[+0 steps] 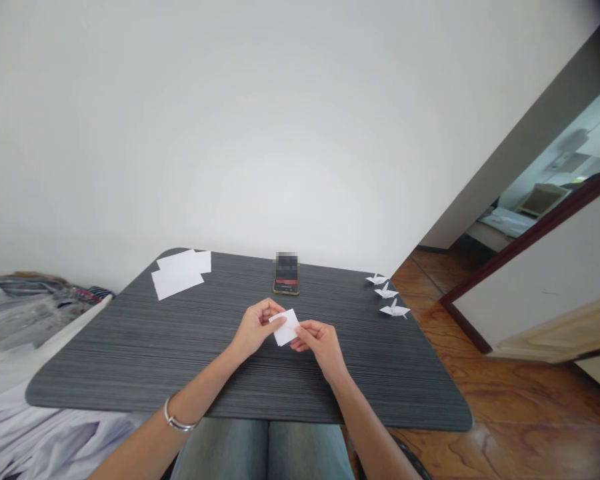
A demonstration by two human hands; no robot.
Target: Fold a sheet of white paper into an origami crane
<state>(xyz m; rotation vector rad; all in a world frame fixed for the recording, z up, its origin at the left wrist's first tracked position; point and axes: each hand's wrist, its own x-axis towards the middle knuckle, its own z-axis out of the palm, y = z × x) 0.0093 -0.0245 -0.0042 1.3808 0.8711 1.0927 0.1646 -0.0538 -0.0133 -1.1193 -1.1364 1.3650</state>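
Observation:
A small folded square of white paper (286, 328) is held above the dark table between both hands. My left hand (256, 327) pinches its left edge, thumb on top and fingers beneath. On the right side, my right hand (322, 341) grips the paper's lower corner between thumb and fingers. The layers show slightly apart at the paper's lower left. Just beyond my hands a phone (286, 277) rests on the table, its screen lit and partly blurred out.
The dark wood-grain table (130, 360) stands against a white wall. Loose white paper sheets (180, 277) lie overlapping at its far left. Three folded paper cranes (395, 311) line the right edge. Pale bedding (55, 433) is at the left, and wooden floor (525, 400) at the right.

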